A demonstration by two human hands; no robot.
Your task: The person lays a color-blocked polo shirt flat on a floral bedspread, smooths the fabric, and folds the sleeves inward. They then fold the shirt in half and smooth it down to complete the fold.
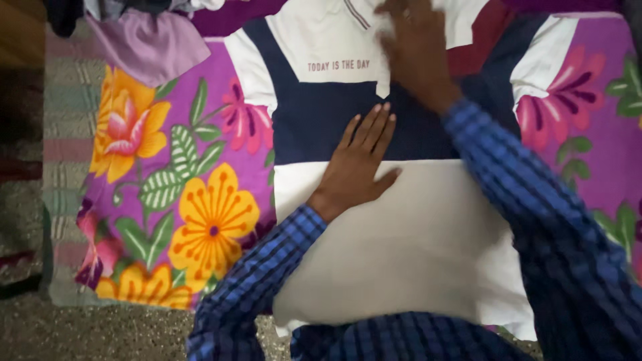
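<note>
Both hands lie flat, fingers spread — left hand (358, 160) mid-shirt (401, 247), right hand (418, 50) blurred near its collar — on the floral sheet (174, 194), where an uneven push could bunch the cloth.

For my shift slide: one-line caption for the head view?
Both hands flat on a white-and-navy shirt spread over a floral sheet: left hand mid-shirt, right hand near the collar.
</note>
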